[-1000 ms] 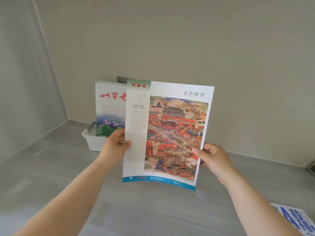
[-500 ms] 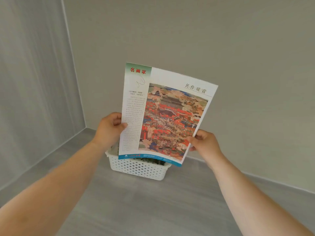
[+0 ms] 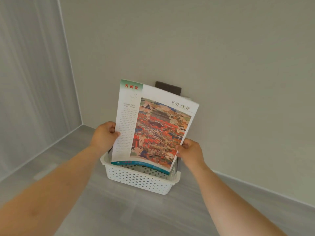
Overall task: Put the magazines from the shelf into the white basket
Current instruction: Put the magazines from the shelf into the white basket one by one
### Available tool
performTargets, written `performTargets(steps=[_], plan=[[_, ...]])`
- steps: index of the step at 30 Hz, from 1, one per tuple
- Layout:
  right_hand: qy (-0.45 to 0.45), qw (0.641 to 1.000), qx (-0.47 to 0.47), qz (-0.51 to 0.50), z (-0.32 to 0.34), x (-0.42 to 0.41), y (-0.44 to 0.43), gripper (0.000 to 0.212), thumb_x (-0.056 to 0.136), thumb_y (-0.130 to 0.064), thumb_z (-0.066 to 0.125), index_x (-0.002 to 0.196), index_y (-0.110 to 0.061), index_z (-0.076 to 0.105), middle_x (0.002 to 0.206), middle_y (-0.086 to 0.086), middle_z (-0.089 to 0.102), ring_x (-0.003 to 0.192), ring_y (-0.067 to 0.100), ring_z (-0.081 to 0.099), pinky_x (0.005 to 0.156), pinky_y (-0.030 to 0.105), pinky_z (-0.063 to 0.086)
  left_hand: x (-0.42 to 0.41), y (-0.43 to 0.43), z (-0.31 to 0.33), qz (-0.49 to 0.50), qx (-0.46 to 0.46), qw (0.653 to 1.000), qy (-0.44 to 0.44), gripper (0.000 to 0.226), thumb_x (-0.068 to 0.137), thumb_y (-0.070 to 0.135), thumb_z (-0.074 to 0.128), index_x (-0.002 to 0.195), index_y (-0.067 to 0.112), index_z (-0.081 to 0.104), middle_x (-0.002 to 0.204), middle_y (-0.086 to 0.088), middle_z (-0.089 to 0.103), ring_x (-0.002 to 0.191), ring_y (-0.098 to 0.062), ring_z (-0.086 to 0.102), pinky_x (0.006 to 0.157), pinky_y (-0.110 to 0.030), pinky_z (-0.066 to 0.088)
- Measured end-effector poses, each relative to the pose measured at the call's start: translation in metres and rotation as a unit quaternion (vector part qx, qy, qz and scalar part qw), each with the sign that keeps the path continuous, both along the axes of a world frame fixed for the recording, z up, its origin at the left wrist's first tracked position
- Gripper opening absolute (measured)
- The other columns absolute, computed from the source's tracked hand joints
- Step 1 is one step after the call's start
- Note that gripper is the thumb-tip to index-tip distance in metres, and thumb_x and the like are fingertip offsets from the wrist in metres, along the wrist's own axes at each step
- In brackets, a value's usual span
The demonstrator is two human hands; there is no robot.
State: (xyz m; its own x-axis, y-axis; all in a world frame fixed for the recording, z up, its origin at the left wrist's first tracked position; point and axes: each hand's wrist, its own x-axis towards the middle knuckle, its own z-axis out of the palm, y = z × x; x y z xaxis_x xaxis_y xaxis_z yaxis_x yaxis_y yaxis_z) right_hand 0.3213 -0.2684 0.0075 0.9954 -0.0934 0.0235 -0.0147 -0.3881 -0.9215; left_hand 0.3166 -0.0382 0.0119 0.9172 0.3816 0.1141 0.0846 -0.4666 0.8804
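Item: magazine (image 3: 154, 126), both my hands (image 3: 104, 135) (image 3: 190, 151) grasping its sides, now lowered into white basket (image 3: 136, 180); release pending.

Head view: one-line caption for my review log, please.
Both hands, left hand and right hand, lower a painting-covered magazine upright into the white basket against the wall.

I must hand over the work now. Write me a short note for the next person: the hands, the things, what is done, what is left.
Left hand grips the left edge of the colourful painting-cover magazine; right hand grips its right edge.
The magazine is upright, with its bottom edge at the rim of the white perforated plastic basket on the grey shelf.
Behind it, a dark item already stands in the basket.
Left: lower the magazine in and release it.
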Motion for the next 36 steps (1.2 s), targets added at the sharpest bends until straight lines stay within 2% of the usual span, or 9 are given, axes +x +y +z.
performTargets(steps=[6,11,16,19,22,25,31,34,36], plan=[[0.032,0.999,-0.031,-0.007,-0.02,0.007,-0.004,0.016,0.087,-0.003,0.05,0.094,-0.001,0.064,0.098,0.015,0.069,0.082,0.026,0.063,0.083,0.044,0.054,0.011,-0.006,-0.025,-0.012,0.016,0.999,0.039,0.019,0.084,-0.004,0.05,0.102,-0.004,0.057,0.11,-0.02,0.065,0.085,-0.021,0.053,0.077,-0.028,0.041],[0.024,0.999,-0.036,-0.014,-0.022,0.016,-0.002,0.018,0.087,-0.002,0.051,0.097,-0.002,0.065,0.099,0.014,0.068,0.08,0.023,0.062,0.081,0.042,0.054,0.025,-0.004,-0.033,0.012,0.039,0.998,0.049,0.018,0.085,-0.001,0.049,0.101,0.0,0.058,0.107,-0.017,0.066,0.084,-0.023,0.053,0.073,-0.029,0.041],[-0.002,0.999,-0.051,-0.008,-0.022,0.028,0.003,0.017,0.087,-0.004,0.05,0.094,-0.003,0.065,0.08,0.007,0.063,0.058,0.011,0.054,0.055,0.02,0.046,0.037,-0.002,-0.038,0.045,0.067,0.996,0.046,0.018,0.086,0.002,0.05,0.101,0.002,0.059,0.106,-0.017,0.066,0.08,-0.02,0.051,0.072,-0.029,0.039],[-0.003,0.997,-0.07,-0.023,-0.025,0.035,0.003,0.015,0.087,-0.006,0.05,0.094,-0.002,0.063,0.079,0.005,0.061,0.061,0.014,0.054,0.05,0.016,0.039,0.042,-0.004,-0.039,0.055,0.068,0.996,0.033,0.021,0.085,0.002,0.052,0.106,0.002,0.055,0.107,-0.017,0.064,0.084,-0.024,0.053,0.072,-0.03,0.04],[0.012,0.994,-0.104,-0.038,-0.028,0.039,-0.001,0.011,0.086,-0.012,0.053,0.09,-0.004,0.059,0.089,0.01,0.065,0.072,0.017,0.055,0.052,0.021,0.04,0.046,-0.006,-0.043,0.063,0.05,0.996,0.026,0.037,0.084,0.003,0.053,0.12,0.005,0.044,0.108,-0.016,0.06,0.085,-0.022,0.051,0.073,-0.031,0.04],[0.027,0.991,-0.125,-0.045,-0.031,0.039,-0.004,0.009,0.085,-0.016,0.057,0.083,-0.008,0.053,0.096,0.014,0.067,0.073,0.016,0.052,0.052,0.023,0.038,0.046,-0.008,-0.046,0.053,0.067,0.996,0.036,0.033,0.085,0.007,0.053,0.118,0.006,0.048,0.112,-0.014,0.062,0.092,-0.027,0.057,0.076,-0.032,0.042],[0.048,0.992,-0.11,-0.035,-0.028,0.023,-0.017,0.025,0.084,-0.02,0.058,0.105,-0.005,0.056,0.102,0.008,0.062,0.083,0.014,0.05,0.071,0.025,0.039,0.022,-0.015,-0.038,0.062,0.055,0.996,0.019,0.039,0.086,0.009,0.053,0.124,0.006,0.046,0.127,-0.015,0.054,0.109,-0.029,0.054,0.085,-0.034,0.043],[0.069,0.992,-0.104,-0.024,-0.023,0.0,-0.034,0.021,0.084,-0.015,0.056,0.103,-0.006,0.059,0.097,0.008,0.062,0.083,0.017,0.053,0.074,0.027,0.042,-0.004,-0.027,-0.031,0.042,0.057,0.997,0.004,0.03,0.087,0.007,0.05,0.117,0.004,0.053,0.12,-0.017,0.059,0.106,-0.027,0.055,0.087,-0.031,0.041],[0.091,0.991,-0.098,-0.003,-0.019,-0.023,-0.05,0.016,0.084,-0.009,0.052,0.096,-0.007,0.062,0.081,0.005,0.062,0.077,0.02,0.054,0.072,0.029,0.044,-0.025,-0.043,-0.024,-0.002,0.057,0.998,0.009,0.022,0.087,0.005,0.048,0.106,0.006,0.059,0.108,-0.016,0.063,0.097,-0.027,0.056,0.083,-0.029,0.041]])
